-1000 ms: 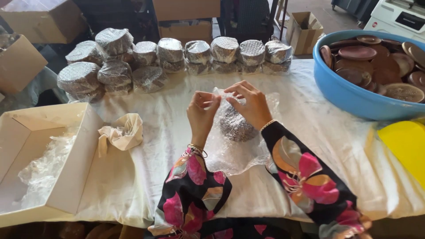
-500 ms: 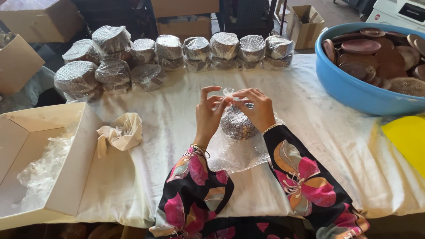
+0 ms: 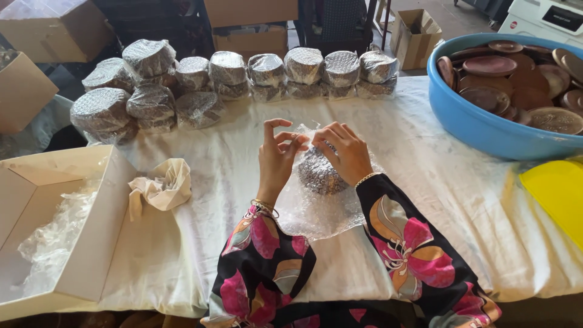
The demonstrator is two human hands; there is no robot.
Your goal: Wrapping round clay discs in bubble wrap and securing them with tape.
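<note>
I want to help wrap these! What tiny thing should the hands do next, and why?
Probably fold the loose bubble wrap up over the round bundle. The left hand and right hand pinch the wrap on top, while a wide flap lies flat on the tablecloth toward the person.

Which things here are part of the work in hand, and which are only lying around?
In use: left hand, right hand, bubble wrap, round bundle.
Lying around: crumpled cloth, open box, blue tub, wrapped stacks, yellow lid.
</note>
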